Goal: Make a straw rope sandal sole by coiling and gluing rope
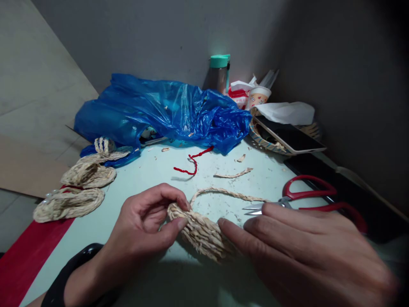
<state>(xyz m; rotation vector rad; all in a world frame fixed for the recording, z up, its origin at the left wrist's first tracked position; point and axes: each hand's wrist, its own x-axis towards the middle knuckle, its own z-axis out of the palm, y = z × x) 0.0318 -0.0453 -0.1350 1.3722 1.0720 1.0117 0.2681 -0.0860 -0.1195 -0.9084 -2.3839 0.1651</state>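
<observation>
The woven straw piece (204,234) is pinched at its far-left end in the narrow grip of the left hand (150,221); its right part is touched by the right hand (297,238). Above the table (128,264), it is positioned nearer than the scissors (284,202).

It looks like a small handicraft work corner: braided straw slippers (70,204), red-handled scissors (284,204) and fibre scraps (233,174) lie on a pale worktop (134,187) against a plain grey wall (153,38).
</observation>
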